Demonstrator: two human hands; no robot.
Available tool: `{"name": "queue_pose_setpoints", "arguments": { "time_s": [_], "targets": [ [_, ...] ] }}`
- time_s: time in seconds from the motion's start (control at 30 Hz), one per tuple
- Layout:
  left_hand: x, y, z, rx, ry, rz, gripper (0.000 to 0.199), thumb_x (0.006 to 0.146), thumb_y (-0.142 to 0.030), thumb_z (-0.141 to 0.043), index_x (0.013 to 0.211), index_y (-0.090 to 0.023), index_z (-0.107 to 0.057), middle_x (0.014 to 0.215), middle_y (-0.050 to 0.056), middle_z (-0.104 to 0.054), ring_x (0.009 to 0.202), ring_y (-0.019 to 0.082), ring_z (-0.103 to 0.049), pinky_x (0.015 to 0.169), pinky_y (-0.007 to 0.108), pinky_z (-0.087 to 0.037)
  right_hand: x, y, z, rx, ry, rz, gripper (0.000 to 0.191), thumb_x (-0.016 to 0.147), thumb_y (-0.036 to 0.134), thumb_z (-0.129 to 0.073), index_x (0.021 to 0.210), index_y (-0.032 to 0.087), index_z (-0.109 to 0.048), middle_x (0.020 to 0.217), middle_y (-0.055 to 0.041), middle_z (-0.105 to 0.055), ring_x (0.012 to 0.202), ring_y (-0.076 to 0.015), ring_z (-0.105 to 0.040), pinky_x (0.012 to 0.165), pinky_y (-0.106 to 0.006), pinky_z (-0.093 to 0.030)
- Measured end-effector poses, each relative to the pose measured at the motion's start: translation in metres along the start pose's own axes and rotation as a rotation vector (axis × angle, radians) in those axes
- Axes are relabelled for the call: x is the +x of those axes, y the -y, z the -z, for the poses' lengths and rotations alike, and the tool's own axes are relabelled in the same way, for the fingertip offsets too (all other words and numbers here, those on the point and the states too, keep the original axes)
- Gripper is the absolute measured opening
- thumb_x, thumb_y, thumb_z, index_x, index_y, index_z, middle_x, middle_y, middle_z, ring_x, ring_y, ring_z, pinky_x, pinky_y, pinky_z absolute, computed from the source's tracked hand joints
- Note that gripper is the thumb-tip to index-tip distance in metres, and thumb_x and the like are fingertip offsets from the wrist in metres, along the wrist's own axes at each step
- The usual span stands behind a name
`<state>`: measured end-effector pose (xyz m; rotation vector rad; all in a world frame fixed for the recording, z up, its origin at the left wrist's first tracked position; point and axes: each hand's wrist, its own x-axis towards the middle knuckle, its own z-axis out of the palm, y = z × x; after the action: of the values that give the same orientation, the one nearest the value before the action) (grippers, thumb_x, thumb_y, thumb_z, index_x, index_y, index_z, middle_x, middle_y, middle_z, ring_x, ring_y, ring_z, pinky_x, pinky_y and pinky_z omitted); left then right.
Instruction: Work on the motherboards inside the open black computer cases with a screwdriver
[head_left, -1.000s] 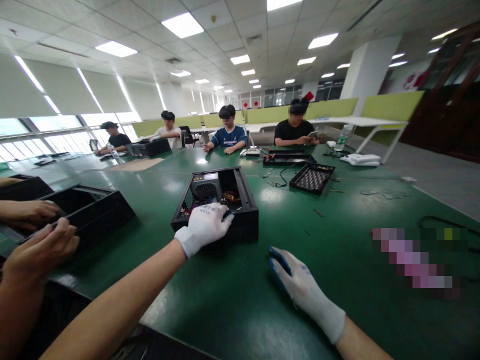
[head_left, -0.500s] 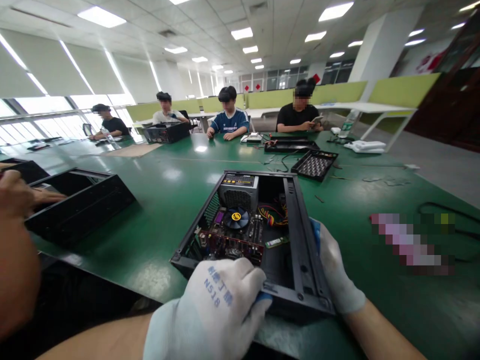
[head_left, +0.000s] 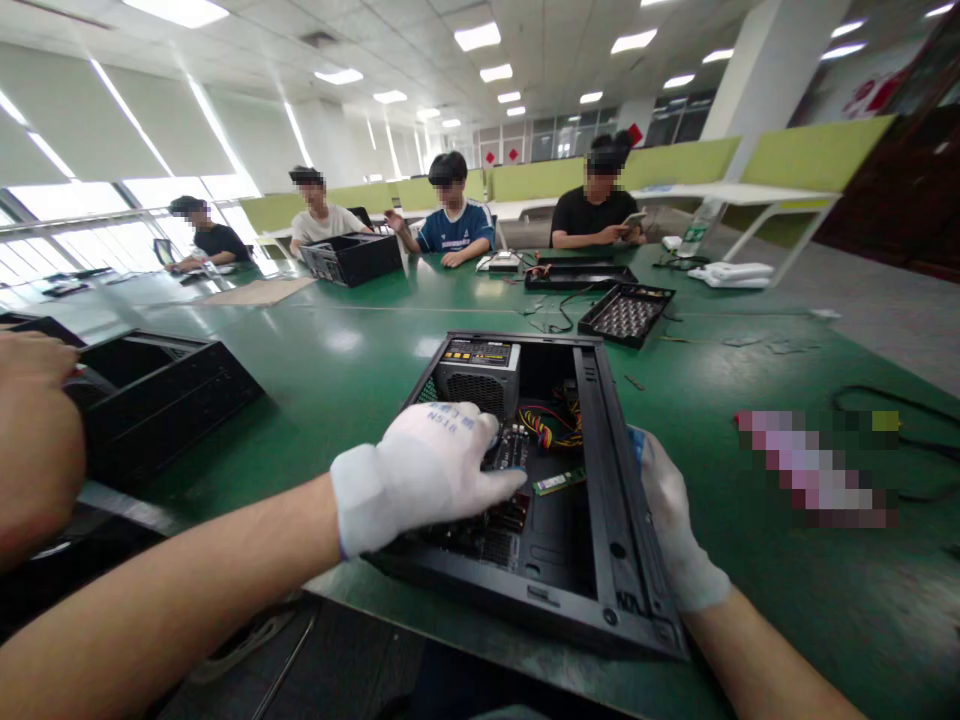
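Observation:
An open black computer case [head_left: 525, 590] lies on its side in front of me, its interior facing up. My left hand [head_left: 431, 465], in a white glove, reaches over the motherboard [head_left: 514, 455] with thumb and forefinger apart. It covers the cooling fan, and its other fingertips are hidden. My gloved right hand [head_left: 671, 515] grips the case's outer right side. Inside are a power supply [head_left: 480, 375] at the back, coloured cables [head_left: 551, 428], and a green memory stick [head_left: 559, 482] lying loose on the case floor, right of my left thumb.
On the green table [head_left: 360, 370], another black case [head_left: 172, 400] stands at left beside a co-worker's hand [head_left: 37, 420]. Black panels [head_left: 626, 315], a bottle [head_left: 697, 230] and a cable [head_left: 892, 395] lie beyond or to the right. Several people sit across the table.
My left hand has let go of the case's front edge and moved forward over the motherboard, covering the fan. My right hand stays on the case's side. A person opposite has raised a hand.

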<state>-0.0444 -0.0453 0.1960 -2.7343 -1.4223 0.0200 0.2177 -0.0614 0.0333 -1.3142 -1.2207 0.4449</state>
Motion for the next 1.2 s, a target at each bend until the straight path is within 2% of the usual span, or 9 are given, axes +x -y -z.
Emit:
{"name": "queue_pose_setpoints", "arguments": {
  "time_s": [0.1, 0.2, 0.37, 0.53, 0.63, 0.77, 0.93, 1.07, 1.2],
  "targets": [
    [0.043, 0.017, -0.007, 0.116, 0.223, 0.053, 0.064, 0.082, -0.076, -0.058, 0.099, -0.017, -0.077, 0.096, 0.015, -0.078, 0.093, 0.033, -0.075, 0.081, 0.039, -0.059, 0.001, -0.001, 0.000, 0.021, -0.006, -0.054, 0.058, 0.097, 0.071, -0.046, 0.116, 0.022, -0.070, 0.111, -0.0107, -0.075, 0.105, -0.0299, -0.068, 0.090, -0.044, -0.056],
    [0.074, 0.028, -0.021, 0.187, 0.393, 0.086, 0.062, 0.073, -0.076, -0.067, 0.096, -0.019, -0.081, 0.097, 0.015, -0.080, 0.096, 0.033, -0.076, 0.082, 0.035, -0.058, 0.002, -0.002, 0.001, 0.001, -0.007, -0.060, 0.058, 0.096, 0.071, -0.047, 0.119, 0.023, -0.069, 0.113, -0.0103, -0.075, 0.106, -0.0296, -0.069, 0.092, -0.044, -0.055],
    [0.095, 0.040, -0.042, 0.180, 0.518, 0.074, 0.058, 0.068, -0.075, -0.072, 0.095, -0.024, -0.083, 0.099, 0.011, -0.082, 0.093, 0.029, -0.076, 0.080, 0.032, -0.058, 0.002, 0.000, 0.002, 0.007, 0.023, -0.057, 0.055, 0.097, 0.069, -0.047, 0.119, 0.024, -0.070, 0.116, -0.0103, -0.075, 0.108, -0.0299, -0.068, 0.093, -0.044, -0.055],
    [0.100, 0.043, -0.046, 0.152, 0.491, 0.121, 0.082, 0.064, -0.087, -0.065, 0.105, -0.018, -0.082, 0.107, 0.017, -0.080, 0.096, 0.033, -0.076, 0.080, 0.035, -0.058, 0.001, 0.000, 0.002, 0.011, 0.038, -0.060, 0.052, 0.099, 0.066, -0.047, 0.123, 0.025, -0.067, 0.120, -0.0103, -0.074, 0.112, -0.0294, -0.066, 0.098, -0.045, -0.053],
    [0.099, 0.039, -0.043, 0.148, 0.449, 0.145, 0.079, 0.065, -0.085, -0.065, 0.104, -0.018, -0.081, 0.108, 0.017, -0.080, 0.098, 0.033, -0.076, 0.079, 0.034, -0.058, 0.001, 0.001, 0.002, 0.004, 0.040, -0.061, 0.053, 0.099, 0.067, -0.046, 0.123, 0.025, -0.066, 0.121, -0.0105, -0.073, 0.113, -0.0293, -0.066, 0.099, -0.045, -0.053],
    [0.090, 0.032, -0.035, 0.136, 0.316, 0.126, 0.074, 0.064, -0.081, -0.065, 0.098, -0.017, -0.080, 0.102, 0.016, -0.080, 0.094, 0.033, -0.076, 0.079, 0.035, -0.059, 0.000, 0.004, 0.003, -0.015, 0.045, -0.070, 0.054, 0.099, 0.068, -0.045, 0.125, 0.025, -0.066, 0.123, -0.0104, -0.073, 0.115, -0.0297, -0.066, 0.098, -0.046, -0.053],
    [0.082, 0.008, -0.025, 0.046, 0.191, 0.018, 0.081, 0.061, -0.084, -0.066, 0.104, -0.017, -0.074, 0.098, 0.014, -0.078, 0.088, 0.033, -0.075, 0.077, 0.037, -0.059, -0.001, 0.005, 0.002, -0.014, 0.035, -0.078, 0.055, 0.098, 0.068, -0.047, 0.126, 0.025, -0.068, 0.122, -0.0109, -0.073, 0.116, -0.0309, -0.066, 0.099, -0.047, -0.053],
    [0.097, -0.014, -0.024, -0.019, 0.128, -0.066, 0.078, 0.062, -0.081, -0.068, 0.106, -0.017, -0.071, 0.094, 0.012, -0.077, 0.085, 0.031, -0.075, 0.073, 0.036, -0.059, -0.001, 0.003, 0.001, -0.015, 0.028, -0.095, 0.056, 0.098, 0.068, -0.046, 0.126, 0.025, -0.068, 0.123, -0.0110, -0.072, 0.119, -0.0317, -0.064, 0.099, -0.048, -0.053],
    [0.123, -0.020, -0.034, -0.001, 0.105, -0.076, 0.077, 0.064, -0.075, -0.071, 0.114, -0.016, -0.067, 0.102, 0.014, -0.077, 0.094, 0.033, -0.075, 0.080, 0.038, -0.060, 0.000, 0.006, 0.003, -0.029, 0.053, -0.094, 0.055, 0.098, 0.067, -0.045, 0.127, 0.026, -0.067, 0.126, -0.0106, -0.071, 0.121, -0.0310, -0.063, 0.100, -0.047, -0.053]
  ]
}}
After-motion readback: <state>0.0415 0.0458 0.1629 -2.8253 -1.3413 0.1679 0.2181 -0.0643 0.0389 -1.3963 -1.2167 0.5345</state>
